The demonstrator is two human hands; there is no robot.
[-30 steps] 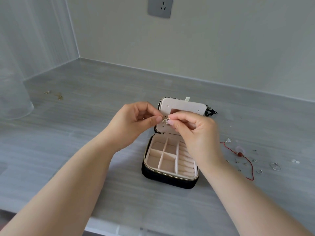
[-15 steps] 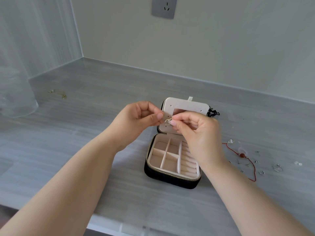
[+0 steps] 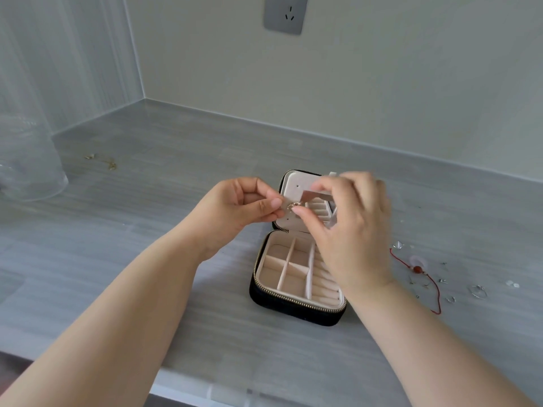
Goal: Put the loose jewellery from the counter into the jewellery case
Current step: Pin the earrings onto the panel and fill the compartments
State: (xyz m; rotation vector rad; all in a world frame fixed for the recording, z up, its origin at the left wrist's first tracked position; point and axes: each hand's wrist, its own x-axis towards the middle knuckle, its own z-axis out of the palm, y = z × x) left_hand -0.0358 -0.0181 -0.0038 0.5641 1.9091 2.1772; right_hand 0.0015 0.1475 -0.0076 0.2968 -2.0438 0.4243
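A small black jewellery case (image 3: 293, 302) lies open on the grey counter, its lid upright and its cream compartments showing. In front of the lid my left hand (image 3: 239, 205) pinches a small sparkling ring (image 3: 293, 205) between thumb and forefinger. My right hand (image 3: 351, 230) is above the case; its forefinger tip touches the ring from the right and its other fingers are spread and blurred. A red cord bracelet (image 3: 423, 270) with a bead, a silver ring (image 3: 478, 290) and several tiny silver pieces lie on the counter to the right.
A gold chain (image 3: 102, 161) lies far left on the counter. A clear glass vessel (image 3: 28, 160) stands at the left edge. A wall socket (image 3: 284, 14) is on the back wall. The counter's front edge runs just below my forearms.
My right hand has opened its fingers and lifted, keeping one fingertip on the ring. My left hand still pinches the ring. The view shifted slightly.
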